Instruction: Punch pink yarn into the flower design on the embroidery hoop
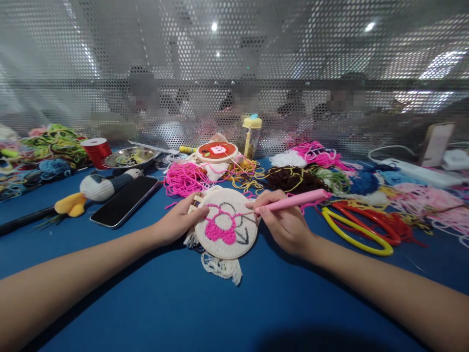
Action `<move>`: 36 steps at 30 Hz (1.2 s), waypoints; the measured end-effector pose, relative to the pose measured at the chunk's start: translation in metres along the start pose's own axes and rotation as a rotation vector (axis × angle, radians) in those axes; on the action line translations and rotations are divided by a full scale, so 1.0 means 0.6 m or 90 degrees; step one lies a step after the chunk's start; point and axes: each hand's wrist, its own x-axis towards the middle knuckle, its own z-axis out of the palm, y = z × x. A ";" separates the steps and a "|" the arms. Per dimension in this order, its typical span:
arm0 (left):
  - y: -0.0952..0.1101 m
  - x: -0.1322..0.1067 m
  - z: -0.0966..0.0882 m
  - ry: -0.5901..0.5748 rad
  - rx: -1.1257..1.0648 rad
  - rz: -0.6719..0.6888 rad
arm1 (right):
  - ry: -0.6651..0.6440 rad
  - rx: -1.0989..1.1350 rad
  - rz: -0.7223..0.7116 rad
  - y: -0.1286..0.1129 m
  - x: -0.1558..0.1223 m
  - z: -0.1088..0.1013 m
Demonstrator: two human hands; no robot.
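Observation:
My left hand grips the left rim of a round embroidery hoop, thumb on top of the cloth. The stretched off-white fabric carries a drawn flower, its lower petals filled with bright pink yarn loops and its upper petals partly outlined in pink. A leaf is drawn in dark line on the right. Closed around a pink punch needle, my right hand holds it nearly level, its thin metal tip over the cloth near the flower's right side. Frayed fabric edges hang below the hoop.
Behind the hoop lie pink yarn, a finished red hoop piece and a yellow-lidded jar. A phone and metal dish are left; yellow and red rings and more yarn are right. A perforated metal screen stands behind.

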 end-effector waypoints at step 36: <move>0.007 -0.009 0.001 -0.004 0.076 0.044 | -0.086 -0.141 -0.034 -0.047 0.024 -0.024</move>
